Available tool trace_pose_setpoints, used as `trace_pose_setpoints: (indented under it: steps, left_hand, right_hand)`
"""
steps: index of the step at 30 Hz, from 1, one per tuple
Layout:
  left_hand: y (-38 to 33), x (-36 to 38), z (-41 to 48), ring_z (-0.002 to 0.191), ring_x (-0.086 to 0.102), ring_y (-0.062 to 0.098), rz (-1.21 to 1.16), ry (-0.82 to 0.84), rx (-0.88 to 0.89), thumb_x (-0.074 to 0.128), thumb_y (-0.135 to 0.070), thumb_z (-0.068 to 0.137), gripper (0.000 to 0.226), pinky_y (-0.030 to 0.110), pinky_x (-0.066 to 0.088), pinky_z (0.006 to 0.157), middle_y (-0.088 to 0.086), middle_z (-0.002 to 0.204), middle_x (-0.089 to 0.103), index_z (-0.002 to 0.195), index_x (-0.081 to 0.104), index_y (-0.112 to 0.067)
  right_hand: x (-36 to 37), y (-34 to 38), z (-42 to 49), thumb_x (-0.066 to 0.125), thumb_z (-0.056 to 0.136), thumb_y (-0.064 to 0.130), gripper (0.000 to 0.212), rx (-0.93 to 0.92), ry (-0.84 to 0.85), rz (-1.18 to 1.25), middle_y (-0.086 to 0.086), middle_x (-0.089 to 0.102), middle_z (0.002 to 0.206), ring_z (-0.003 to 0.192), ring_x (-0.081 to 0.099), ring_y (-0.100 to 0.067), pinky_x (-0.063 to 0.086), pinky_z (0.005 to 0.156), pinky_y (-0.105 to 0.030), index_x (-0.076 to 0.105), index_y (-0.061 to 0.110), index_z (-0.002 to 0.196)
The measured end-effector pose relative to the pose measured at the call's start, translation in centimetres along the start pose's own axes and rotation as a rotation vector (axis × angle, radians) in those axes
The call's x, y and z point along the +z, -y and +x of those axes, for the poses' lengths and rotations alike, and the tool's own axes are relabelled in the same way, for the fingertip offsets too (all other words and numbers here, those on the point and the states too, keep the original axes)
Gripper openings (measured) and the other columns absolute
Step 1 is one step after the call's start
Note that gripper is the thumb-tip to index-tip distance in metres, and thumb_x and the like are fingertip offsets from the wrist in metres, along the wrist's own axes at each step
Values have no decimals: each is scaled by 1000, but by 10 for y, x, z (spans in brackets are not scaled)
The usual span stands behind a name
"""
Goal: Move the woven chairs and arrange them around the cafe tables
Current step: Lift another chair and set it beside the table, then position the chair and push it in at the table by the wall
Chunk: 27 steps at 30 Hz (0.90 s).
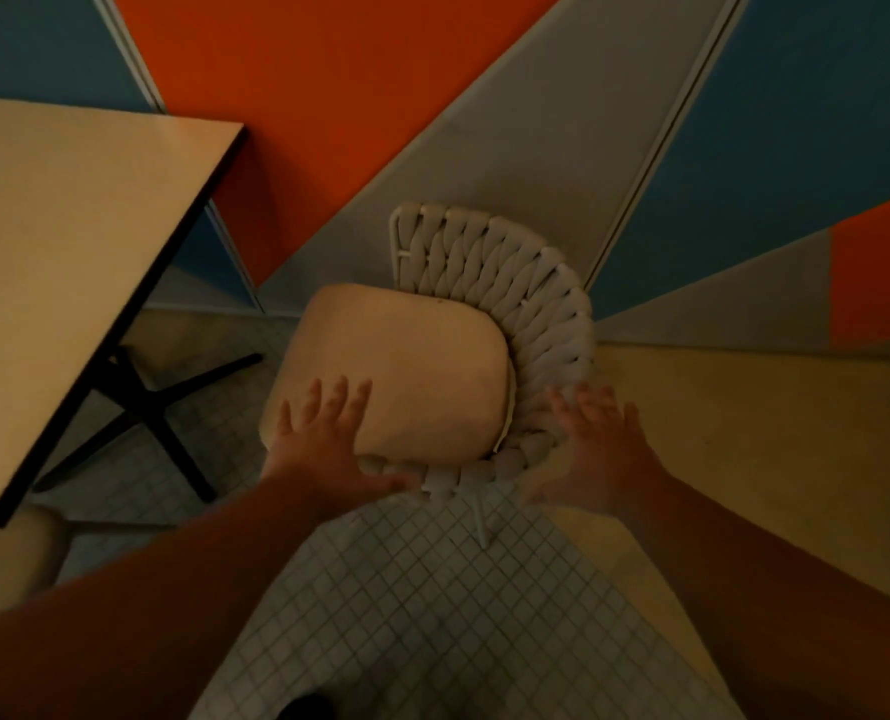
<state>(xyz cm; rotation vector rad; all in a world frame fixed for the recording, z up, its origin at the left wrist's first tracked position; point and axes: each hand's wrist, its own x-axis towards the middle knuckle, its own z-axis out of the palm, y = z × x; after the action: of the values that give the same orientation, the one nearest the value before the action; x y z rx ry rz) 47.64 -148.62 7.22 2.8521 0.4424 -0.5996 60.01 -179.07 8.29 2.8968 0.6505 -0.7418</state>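
A white woven chair (526, 283) with a beige seat cushion (411, 366) stands in front of me, its curved woven back toward the painted wall and the right. My left hand (323, 439) lies flat with fingers spread on the cushion's near left corner, the thumb along the woven rim. My right hand (598, 444) is spread against the woven side at the near right. Neither hand is closed around anything. The cafe table (68, 262), light-topped with a dark edge, stands to the left on a black cross base (151, 407).
The wall (328, 96) behind is painted in orange, grey and blue wedges. Small white grid tiles (406, 605) cover the floor below me, with plain beige flooring to the right. Another beige seat cushion (11, 553) pokes in at the lower left by the table.
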Motion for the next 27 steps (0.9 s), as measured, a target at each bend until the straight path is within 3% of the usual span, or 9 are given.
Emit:
trace_pose_setpoints:
  steps: [4,9,14,20,22,25,27]
  left_hand:
    - [12,-45,-31,161,-9,29,-79,-62,-62,30,-112,54,142,59,4,129,-1,175,-11,163,-20,-36]
    - [2,-76,-43,161,-1,31,-95,-93,-96,13,-114,41,147,57,11,128,-2,175,-6,163,-18,-38]
    - [-14,-91,-1,161,1,31,-130,-92,-109,18,-111,44,143,57,12,128,-1,176,-4,163,-17,-40]
    - [-30,-114,60,161,1,30,-125,-70,-166,2,-114,33,151,55,12,128,-1,175,-4,163,-17,-40]
    - [-41,-118,72,161,1,30,-141,-73,-206,6,-113,37,147,55,12,128,-2,175,-4,163,-18,-40]
    - [-61,-122,92,161,1,29,-194,-85,-295,18,-109,47,138,53,12,128,-3,175,-4,162,-18,-41]
    - [-75,-121,96,161,0,28,-230,-112,-385,18,-108,46,138,53,12,129,-3,175,-4,162,-18,-41]
  right_hand:
    - [-61,-25,-33,38,42,108,152,-24,-90,21,-8,-13,174,158,-16,-37,-3,127,-59,-13,33,164]
    - [-115,-42,-35,9,26,116,162,-137,-156,-3,-8,-9,175,160,-13,-34,-1,128,-54,-6,36,165]
    - [-150,-56,15,10,29,116,156,-207,-173,-45,-7,-9,175,159,-15,-34,-5,128,-54,-12,39,164]
    - [-182,-76,92,26,39,112,147,-264,-128,-39,-6,-10,175,159,-15,-34,-6,127,-53,-16,42,162]
    - [-193,-84,115,40,48,109,142,-316,-113,-54,-5,-11,175,159,-16,-33,-7,127,-52,-19,43,160]
    - [-208,-100,161,29,40,113,147,-375,-66,-66,-4,-13,174,159,-18,-33,-9,127,-52,-17,43,161]
    - [-221,-105,196,34,44,112,145,-446,-56,-98,-5,-16,174,158,-19,-33,-10,127,-52,-18,44,161]
